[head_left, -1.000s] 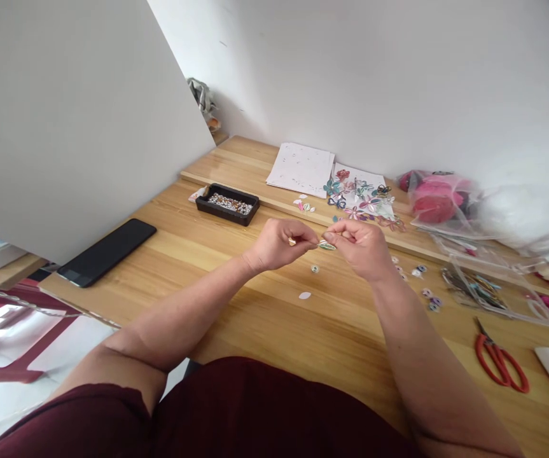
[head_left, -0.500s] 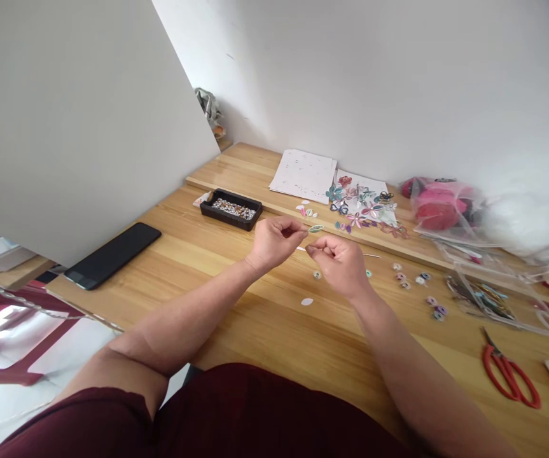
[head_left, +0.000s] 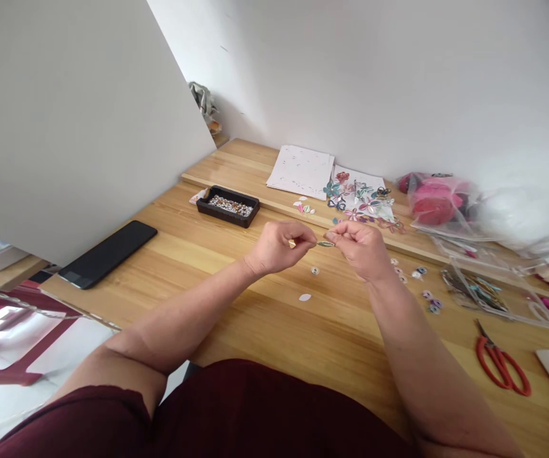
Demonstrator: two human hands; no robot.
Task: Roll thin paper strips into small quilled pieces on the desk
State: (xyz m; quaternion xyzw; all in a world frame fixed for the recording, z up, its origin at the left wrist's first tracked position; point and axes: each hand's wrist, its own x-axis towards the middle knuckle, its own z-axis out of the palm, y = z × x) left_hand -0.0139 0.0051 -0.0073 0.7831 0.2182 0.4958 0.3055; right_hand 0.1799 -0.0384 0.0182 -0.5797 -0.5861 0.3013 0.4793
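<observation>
My left hand (head_left: 281, 248) pinches the near-left end of a small green leaf-shaped piece (head_left: 325, 243) with a pale edge. My right hand (head_left: 361, 247) has thumb and forefinger closed at the other end of that piece, so it bridges the two hands above the table. Whether the right fingers also hold a thread is too small to make out. Just below the hands, a small spool (head_left: 315, 271) and a white leaf-shaped cutout (head_left: 305, 297) lie on the wooden table (head_left: 255, 318).
A black tray of beads (head_left: 229, 207) and a phone (head_left: 108, 254) lie left. Behind are white papers (head_left: 300, 170) and wire-like flowers (head_left: 367, 203). To the right are spools (head_left: 431, 301), a clear box (head_left: 507, 292), red-handled scissors (head_left: 502, 362) and plastic bags (head_left: 439, 200).
My right hand has moved up and right, its fingertips coming to the leaf piece's right end. My left hand has shifted slightly right and down, still pinching the piece. The view has tilted slightly.
</observation>
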